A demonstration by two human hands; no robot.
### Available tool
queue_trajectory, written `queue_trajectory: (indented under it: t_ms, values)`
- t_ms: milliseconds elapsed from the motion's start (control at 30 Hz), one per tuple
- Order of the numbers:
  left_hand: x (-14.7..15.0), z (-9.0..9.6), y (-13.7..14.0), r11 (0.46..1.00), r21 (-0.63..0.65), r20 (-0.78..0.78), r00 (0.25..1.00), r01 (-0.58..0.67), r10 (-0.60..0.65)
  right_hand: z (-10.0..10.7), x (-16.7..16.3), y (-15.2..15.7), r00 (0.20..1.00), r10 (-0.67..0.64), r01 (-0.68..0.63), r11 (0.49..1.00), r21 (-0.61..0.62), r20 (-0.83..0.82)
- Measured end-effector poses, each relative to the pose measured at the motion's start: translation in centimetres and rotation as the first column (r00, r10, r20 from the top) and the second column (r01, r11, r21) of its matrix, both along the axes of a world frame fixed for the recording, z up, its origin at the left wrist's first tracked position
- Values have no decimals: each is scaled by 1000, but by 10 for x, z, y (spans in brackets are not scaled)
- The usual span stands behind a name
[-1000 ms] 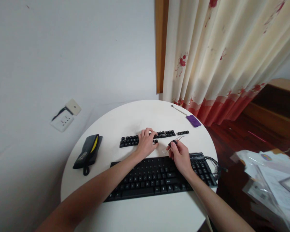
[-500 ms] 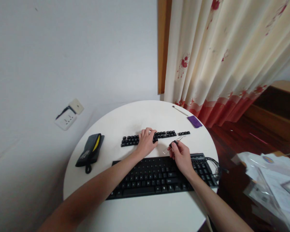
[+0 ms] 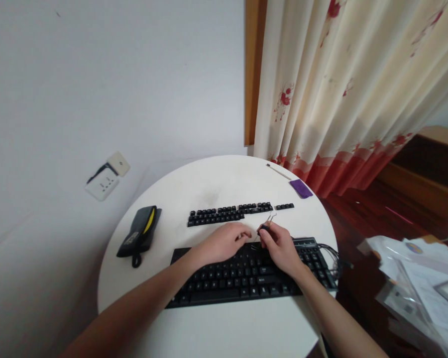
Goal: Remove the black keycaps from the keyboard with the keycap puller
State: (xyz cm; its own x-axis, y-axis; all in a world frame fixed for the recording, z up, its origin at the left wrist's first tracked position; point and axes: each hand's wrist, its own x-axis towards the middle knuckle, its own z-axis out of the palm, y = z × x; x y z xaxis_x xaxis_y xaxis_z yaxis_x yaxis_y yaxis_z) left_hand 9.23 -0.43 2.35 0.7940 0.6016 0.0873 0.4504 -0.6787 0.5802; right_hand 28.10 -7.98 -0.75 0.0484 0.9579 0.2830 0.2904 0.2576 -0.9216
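Note:
A black keyboard [image 3: 224, 283] lies across the front of the table, its upper rows bare of keycaps. My right hand [image 3: 278, 243] grips a wire keycap puller [image 3: 263, 227] by its black handle, over the keyboard's top edge. Two thin wire prongs point away from me and others reach toward the keyboard. Left of it, my left hand [image 3: 226, 243] hovers near the same edge, fingers loosely bent and apart, with nothing visible in them. Behind both hands, removed keycaps [image 3: 214, 217] stand in rows on the table.
On the white round table [image 3: 179, 179] lie a black pouch with a yellow item [image 3: 140, 233] at left, a purple cloth [image 3: 300, 188] and a thin brush [image 3: 279, 171] at right. Keyboard cables [image 3: 330, 253] hang by the right edge. Papers and plastic bags [image 3: 418, 283] sit beyond.
My left hand has come back from the keycap rows to the keyboard's top edge. My right hand has shifted slightly left and down with the puller, whose wires now tilt more steeply.

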Motion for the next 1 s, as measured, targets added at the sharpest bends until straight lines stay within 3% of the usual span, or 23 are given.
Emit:
queue_trajectory:
  t_ms: [100,233,400,600,667,833,1000]
  values:
    - [-1,-4,-20,997,-66,17,999,-26,27,5,1,-4,983,124,-130,991,36,136]
    - [0,-15,-23,997,-74,20,1000,-19,21,9,0,-7,943,239,-256,966,47,230]
    - [-1,-14,-24,994,-34,17,994,105,-105,15,0,-8,888,396,-416,908,45,232]
    - [-4,-7,-29,979,29,-33,979,204,-203,20,1,-11,837,493,-511,860,16,237]
    - [-4,-9,-28,980,27,-31,980,197,-196,17,2,-11,832,491,-508,861,-1,258]
    - [-2,-20,-24,992,27,-69,991,121,-118,6,2,-8,893,306,-329,944,14,329]
    - [1,-24,-23,995,-16,-44,994,102,-102,1,-3,-6,928,246,-244,969,-42,279]
